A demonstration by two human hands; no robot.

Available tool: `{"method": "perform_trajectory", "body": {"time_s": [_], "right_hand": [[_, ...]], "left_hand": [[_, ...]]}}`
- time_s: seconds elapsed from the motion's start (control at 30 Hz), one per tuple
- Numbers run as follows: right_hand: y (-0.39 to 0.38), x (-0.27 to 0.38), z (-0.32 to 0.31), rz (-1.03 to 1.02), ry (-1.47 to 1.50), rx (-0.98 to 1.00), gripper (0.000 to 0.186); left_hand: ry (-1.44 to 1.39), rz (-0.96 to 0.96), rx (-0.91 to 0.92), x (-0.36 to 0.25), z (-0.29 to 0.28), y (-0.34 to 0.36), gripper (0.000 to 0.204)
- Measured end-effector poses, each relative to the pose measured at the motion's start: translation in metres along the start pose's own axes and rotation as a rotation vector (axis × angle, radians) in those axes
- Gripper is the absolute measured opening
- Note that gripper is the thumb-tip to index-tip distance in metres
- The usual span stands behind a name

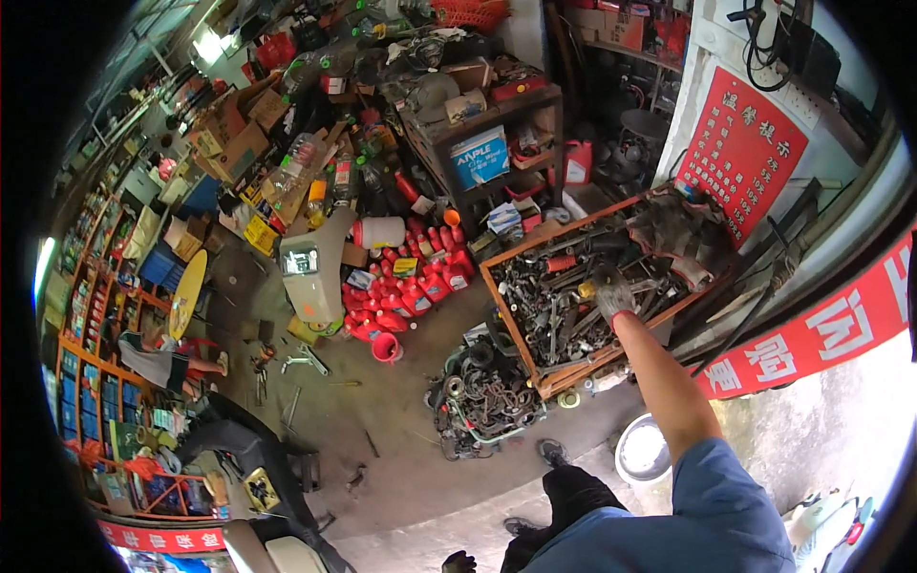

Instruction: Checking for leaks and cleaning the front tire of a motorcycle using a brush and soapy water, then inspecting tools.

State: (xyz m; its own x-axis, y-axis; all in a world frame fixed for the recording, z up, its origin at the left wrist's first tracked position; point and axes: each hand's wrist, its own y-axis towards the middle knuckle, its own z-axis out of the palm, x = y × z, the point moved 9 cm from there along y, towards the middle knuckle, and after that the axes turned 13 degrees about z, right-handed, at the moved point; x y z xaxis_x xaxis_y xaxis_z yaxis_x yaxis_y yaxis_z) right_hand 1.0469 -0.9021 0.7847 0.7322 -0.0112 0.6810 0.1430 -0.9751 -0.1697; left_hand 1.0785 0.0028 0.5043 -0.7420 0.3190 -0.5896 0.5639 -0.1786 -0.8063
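My right arm stretches out over a wood-framed tray point(519, 346) heaped with wrenches, sockets and other metal parts. At the end of it, my right hand point(614, 296), in a greyish work glove, reaches down among the tools. Its fingers blend into the clutter, so whether they grip anything is unclear. Close beside the fingertips is a small yellow piece point(586, 288). Low at the picture's bottom edge hangs my left hand point(458, 562), dark and partly cut off. Its fingers look slightly apart, and no object shows in it.
Greasy metal parts point(485, 396) are piled on the floor left of the tray. A round metal basin point(644, 449) stands by my feet. Further left are red bottles point(406, 291), a red bucket point(386, 348) and a scooter point(258, 477). Another person point(162, 363) is at far left.
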Motion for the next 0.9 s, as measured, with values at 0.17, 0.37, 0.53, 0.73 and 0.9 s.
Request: {"method": "perform_trajectory", "body": {"time_s": [0.17,0.37,0.53,0.73,0.9], "right_hand": [[0.051,-0.018,0.025,0.129,-0.164,0.12,0.041],[0.038,-0.007,0.041,-0.171,-0.514,0.251,0.036],[-0.035,0.039,-0.035,-0.332,-0.357,0.253,0.052],[-0.13,0.114,-0.232,-0.477,0.223,-0.142,0.023],[-0.157,0.128,-0.372,-0.525,0.544,-0.527,0.021]], "left_hand": [[0.28,0.08,-0.009,-0.062,0.037,0.006,0.04],[-0.082,0.055,0.17,-0.109,0.088,0.027,0.031],[0.088,0.208,0.101,-0.148,0.12,0.071,0.029],[0.331,0.062,0.131,-0.158,0.144,0.111,0.028],[0.391,0.075,0.152,-0.183,0.158,0.139,0.028]]}}
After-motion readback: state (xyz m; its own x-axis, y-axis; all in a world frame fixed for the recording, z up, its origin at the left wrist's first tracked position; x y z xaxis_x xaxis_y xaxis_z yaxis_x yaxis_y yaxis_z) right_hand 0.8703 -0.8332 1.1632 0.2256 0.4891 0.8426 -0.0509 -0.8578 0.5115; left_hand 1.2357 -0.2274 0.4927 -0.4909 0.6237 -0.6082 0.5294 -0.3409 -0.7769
